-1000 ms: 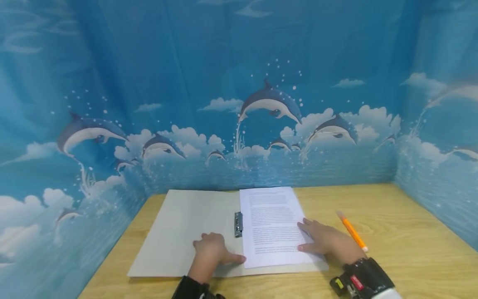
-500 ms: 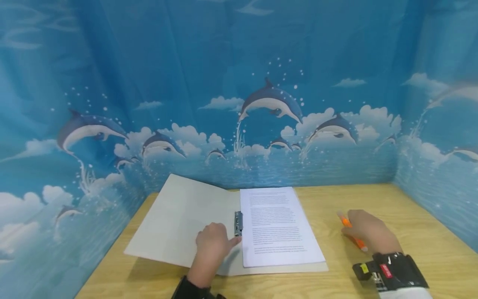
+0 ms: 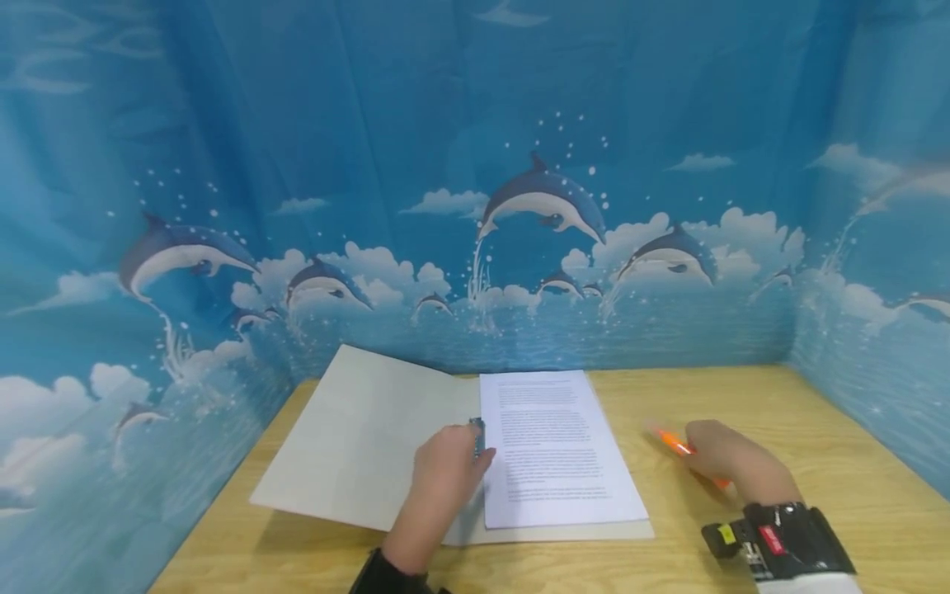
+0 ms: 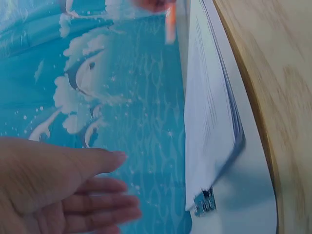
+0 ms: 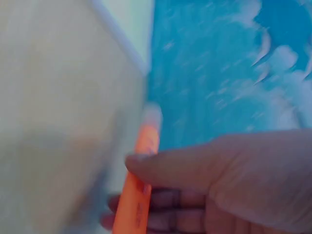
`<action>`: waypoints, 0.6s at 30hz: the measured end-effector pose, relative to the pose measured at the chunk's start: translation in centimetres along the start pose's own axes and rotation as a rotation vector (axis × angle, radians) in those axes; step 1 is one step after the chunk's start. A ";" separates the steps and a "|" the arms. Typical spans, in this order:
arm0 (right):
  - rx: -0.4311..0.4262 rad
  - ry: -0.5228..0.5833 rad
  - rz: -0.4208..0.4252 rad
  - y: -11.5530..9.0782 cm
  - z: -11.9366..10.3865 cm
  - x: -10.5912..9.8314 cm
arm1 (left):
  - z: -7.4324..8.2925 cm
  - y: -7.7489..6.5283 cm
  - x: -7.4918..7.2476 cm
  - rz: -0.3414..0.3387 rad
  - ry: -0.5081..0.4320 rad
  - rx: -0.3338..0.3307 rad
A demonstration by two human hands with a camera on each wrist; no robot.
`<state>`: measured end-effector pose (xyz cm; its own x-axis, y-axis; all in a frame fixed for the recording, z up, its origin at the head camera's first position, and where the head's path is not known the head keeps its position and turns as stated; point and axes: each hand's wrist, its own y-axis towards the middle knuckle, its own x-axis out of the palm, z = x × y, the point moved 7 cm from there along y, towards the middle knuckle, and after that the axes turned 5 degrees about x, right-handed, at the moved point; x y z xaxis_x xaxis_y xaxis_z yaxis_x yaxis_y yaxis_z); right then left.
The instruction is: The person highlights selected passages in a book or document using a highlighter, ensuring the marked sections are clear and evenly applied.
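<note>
An open pale folder point(image 3: 364, 445) lies on the table with its left cover lifted in a bend. On its right half sits a stack of printed sheets point(image 3: 552, 454), beside a metal clip point(image 3: 477, 431) at the fold. My left hand point(image 3: 443, 469) is over the fold near the clip and partly hides it; in the left wrist view its fingers point(image 4: 105, 201) are extended and hold nothing. To the right of the papers, my right hand point(image 3: 731, 458) pinches an orange marker point(image 5: 131, 204) between thumb and fingers. The marker's pale end points away from the hand.
The wooden table point(image 3: 839, 445) extends to the right and in front of the folder. A blue curtain point(image 3: 416, 165) with printed dolphins and clouds stands behind and on both sides of the table.
My right hand has left the papers, moved right and picked up the marker. My left hand has shifted up toward the clip, and the folder's left cover has risen from the table.
</note>
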<state>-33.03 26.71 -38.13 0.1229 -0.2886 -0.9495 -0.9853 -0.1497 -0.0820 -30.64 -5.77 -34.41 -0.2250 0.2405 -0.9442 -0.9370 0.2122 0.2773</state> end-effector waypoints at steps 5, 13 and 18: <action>-0.323 0.099 0.047 -1.4 -7.5 -1.8 | 3.9 -1.1 -1.6 0.123 0.037 0.334; -0.578 0.150 -0.003 -4.1 -15.6 -2.5 | 7.5 -2.5 -2.4 0.166 0.015 0.552; -0.633 0.194 -0.005 -4.3 -17.1 -1.7 | 7.5 -2.9 -3.1 0.270 0.005 0.591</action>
<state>-27.00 11.64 -30.97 0.2052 -0.4428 -0.8728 -0.7319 -0.6615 0.1635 -25.23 0.03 -30.97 -0.4347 0.3538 -0.8282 -0.5427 0.6310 0.5544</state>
